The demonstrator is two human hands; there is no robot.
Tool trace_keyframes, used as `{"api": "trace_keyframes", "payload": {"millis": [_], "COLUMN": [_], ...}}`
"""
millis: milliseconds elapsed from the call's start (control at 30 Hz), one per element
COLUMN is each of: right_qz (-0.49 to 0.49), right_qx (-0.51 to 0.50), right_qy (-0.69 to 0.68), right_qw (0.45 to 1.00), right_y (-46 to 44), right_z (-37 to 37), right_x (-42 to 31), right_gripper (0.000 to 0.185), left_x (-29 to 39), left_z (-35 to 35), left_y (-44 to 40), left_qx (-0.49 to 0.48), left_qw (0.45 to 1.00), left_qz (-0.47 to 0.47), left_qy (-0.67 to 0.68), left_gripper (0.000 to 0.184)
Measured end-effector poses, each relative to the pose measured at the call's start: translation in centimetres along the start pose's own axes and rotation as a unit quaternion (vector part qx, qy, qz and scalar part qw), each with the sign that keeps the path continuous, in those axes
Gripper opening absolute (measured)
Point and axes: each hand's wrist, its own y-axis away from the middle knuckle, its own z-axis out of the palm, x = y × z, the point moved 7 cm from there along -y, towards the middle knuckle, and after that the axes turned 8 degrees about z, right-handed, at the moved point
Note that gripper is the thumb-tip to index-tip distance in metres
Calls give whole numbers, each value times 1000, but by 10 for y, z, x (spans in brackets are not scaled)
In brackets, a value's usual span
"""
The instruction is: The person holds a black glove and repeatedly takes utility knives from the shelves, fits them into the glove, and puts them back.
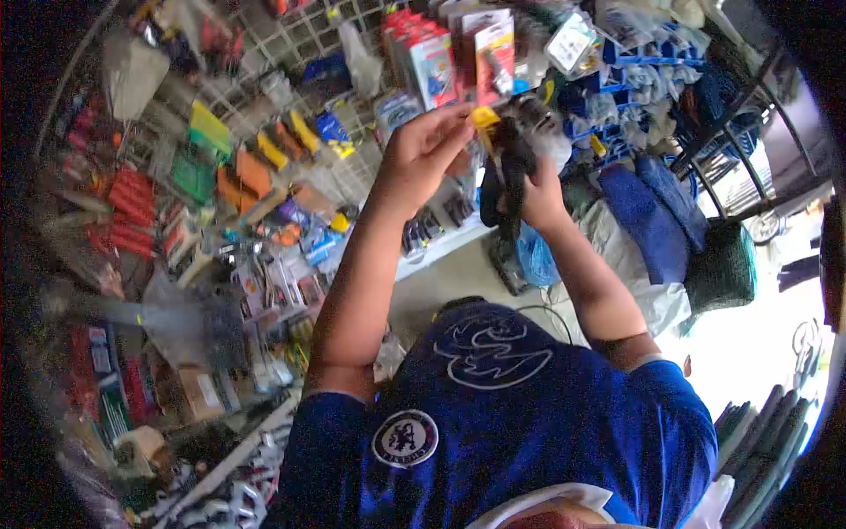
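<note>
In the head view, my right hand (541, 196) is wrapped round a dark tool-like object (509, 163), held up in front of the shelves. Its top end is rounded and partly grey; motion blur hides its exact kind. My left hand (425, 157) is raised beside it, with thumb and forefinger pinched at a small yellow piece (485, 116) near the object's upper end. Whether the yellow piece is joined to the dark object I cannot tell. Behind my hands hang red-and-white blister packs (434, 70).
A wire grid (291, 35) with packaged goods rises at the back. Crowded stock, including red packs (134, 207) and green packs (192, 176), fills the left. Blue bins (652, 60) stand upper right, above dark blue folded material (648, 216). A blue plastic bag (536, 256) hangs below my right hand.
</note>
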Motion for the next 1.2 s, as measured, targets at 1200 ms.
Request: {"api": "trace_keyframes", "payload": {"millis": [1200], "right_qz": [0], "right_qx": [-444], "right_qy": [402], "right_qw": [801], "right_y": [116], "right_z": [368], "right_x": [80], "right_gripper": [49], "left_x": [-168], "left_z": [-399], "left_y": [665], "left_qx": [411], "left_qw": [537], "left_qz": [-295], "left_qy": [-675], "left_gripper": [36]}}
